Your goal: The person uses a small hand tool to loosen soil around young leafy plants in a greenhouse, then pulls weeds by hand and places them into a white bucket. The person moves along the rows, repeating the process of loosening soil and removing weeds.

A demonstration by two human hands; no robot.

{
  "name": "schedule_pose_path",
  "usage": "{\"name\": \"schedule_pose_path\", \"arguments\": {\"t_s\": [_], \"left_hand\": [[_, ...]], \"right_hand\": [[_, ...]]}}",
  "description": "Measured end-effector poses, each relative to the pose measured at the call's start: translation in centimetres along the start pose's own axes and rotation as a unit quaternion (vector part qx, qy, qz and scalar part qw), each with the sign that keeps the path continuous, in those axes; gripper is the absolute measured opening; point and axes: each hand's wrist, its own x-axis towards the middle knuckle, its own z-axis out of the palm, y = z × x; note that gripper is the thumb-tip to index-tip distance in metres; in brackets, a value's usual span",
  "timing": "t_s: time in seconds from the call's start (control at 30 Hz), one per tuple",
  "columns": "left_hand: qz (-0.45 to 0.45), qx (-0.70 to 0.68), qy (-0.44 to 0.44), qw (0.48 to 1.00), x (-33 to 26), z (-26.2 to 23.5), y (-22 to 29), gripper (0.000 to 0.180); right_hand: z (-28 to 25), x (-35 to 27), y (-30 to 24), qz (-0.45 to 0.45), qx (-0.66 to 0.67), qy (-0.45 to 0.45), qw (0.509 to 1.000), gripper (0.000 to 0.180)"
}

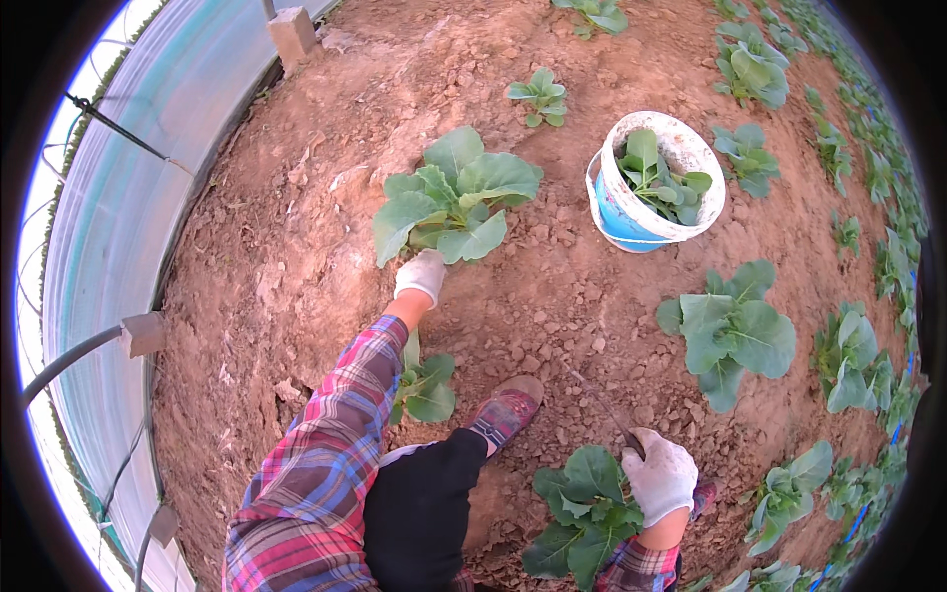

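My left hand (422, 274), in a white glove, reaches to the near lower edge of a large leafy green plant (456, 193). Its fingertips are hidden at the leaves, so I cannot tell whether they grip a leaf. My right hand (660, 478), gloved too, is closed around the dark handle of a thin, long tool (604, 405) that points up and left over the soil. Just left of that hand grows another leafy plant (589, 510). A smaller plant (426, 387) shows beside my left forearm, partly covered by it.
A white and blue bucket (613, 223) with cut green leaves (659, 180) inside stands on the reddish soil. Right of it grow more leafy plants (732, 331) in rows. Along the left runs a plastic sheet wall (104, 247) with blocks (144, 334) and poles. My shoe (510, 403) rests between plants.
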Motion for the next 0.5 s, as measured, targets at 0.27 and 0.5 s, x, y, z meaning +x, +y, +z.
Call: {"name": "schedule_pose_path", "arguments": {"t_s": [0.27,0.5], "left_hand": [[0.012,0.007,0.003,1.0,-0.6,-2.4,1.4,0.02],[-0.015,-0.061,0.009,0.998,-3.7,-2.4,0.0,0.019]], "right_hand": [[-1.9,-1.6,-0.6,-0.041,0.016,0.052,0.998,0.027],[11.3,5.0,-6.3,-0.098,0.317,0.059,0.941,0.037]]}}
